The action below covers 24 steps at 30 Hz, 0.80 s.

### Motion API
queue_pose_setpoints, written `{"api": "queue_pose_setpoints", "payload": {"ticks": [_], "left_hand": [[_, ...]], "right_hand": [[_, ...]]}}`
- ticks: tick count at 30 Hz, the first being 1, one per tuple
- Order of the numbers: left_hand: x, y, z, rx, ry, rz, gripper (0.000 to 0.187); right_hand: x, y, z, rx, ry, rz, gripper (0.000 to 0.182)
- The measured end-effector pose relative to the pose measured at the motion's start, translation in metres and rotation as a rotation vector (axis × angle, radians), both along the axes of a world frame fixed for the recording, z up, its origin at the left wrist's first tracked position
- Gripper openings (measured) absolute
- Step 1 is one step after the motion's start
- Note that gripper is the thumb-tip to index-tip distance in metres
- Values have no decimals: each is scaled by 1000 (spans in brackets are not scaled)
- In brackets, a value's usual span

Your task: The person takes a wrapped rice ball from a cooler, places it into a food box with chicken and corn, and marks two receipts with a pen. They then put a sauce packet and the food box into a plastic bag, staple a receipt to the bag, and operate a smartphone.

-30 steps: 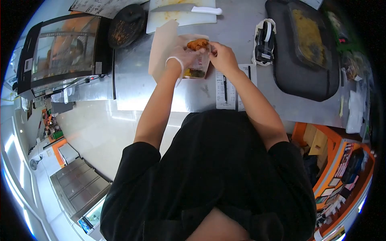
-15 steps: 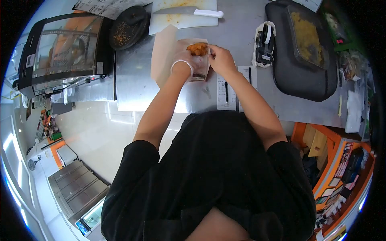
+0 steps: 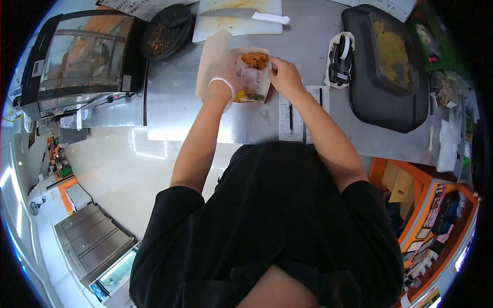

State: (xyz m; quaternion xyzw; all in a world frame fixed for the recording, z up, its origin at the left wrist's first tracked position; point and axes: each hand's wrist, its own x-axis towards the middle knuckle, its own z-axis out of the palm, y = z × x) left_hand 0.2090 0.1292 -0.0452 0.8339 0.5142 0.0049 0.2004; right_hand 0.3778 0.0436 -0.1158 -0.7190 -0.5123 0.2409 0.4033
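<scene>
Open box (image 3: 235, 56) (fried piece (image 3: 255, 60) inside)

A metal table (image 3: 308, 51) carries a box (image 3: 211, 56), cutting board (image 3: 241, 29) and receipts (image 3: 284, 118).

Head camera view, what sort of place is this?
Most likely a takeaway kitchen or food counter: a fried-looking piece of food sits in an open paper box, a knife lies on a stained cutting board, and printed slips lie nearby.
</scene>
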Motion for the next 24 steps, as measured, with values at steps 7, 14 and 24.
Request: {"api": "queue_pose_setpoints", "payload": {"ticks": [7,14,24], "left_hand": [[27,34,8,168,148,-404,33],[24,30,27,82,298,-422,31],[-33,-5,80,41,-591,-23,41]], "right_hand": [[-1,-1,11,-23,-31,-27,37],[-9,4,11,-87,-73,-30,38],[-37,-16,38,-212,-351,-46,88]]}}
